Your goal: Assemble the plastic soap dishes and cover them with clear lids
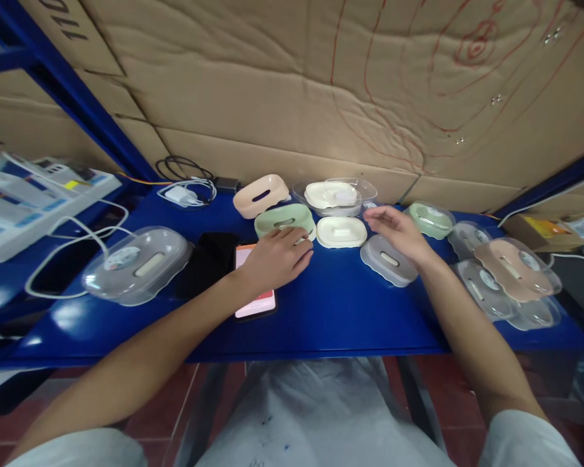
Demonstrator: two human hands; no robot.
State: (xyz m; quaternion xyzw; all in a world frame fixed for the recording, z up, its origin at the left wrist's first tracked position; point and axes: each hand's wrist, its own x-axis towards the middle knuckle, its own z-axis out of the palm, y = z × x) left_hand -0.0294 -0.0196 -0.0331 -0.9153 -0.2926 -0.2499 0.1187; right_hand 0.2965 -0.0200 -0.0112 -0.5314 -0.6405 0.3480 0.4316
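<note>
My left hand point(279, 257) reaches over the near edge of a light green soap dish point(272, 220) with a slot, its fingers bent down around the rim. The fingertips are partly hidden. My right hand point(396, 232) hovers by a grey soap dish point(388, 261) with a clear lid, fingers stretched out and nothing in them. Between the hands lies a cream oval dish part point(341, 232). Behind it, another cream piece point(331, 194) sits in clear plastic covers point(365, 190). A peach slotted dish point(261, 196) leans at the back left.
A lit phone point(255, 305) lies under my left wrist, beside a dark phone point(214, 256). A lidded grey dish point(139, 264) stands left, near a charger point(182, 196) and cables. Several lidded dishes point(516, 269) are stacked right. Cardboard point(253, 78) walls the back.
</note>
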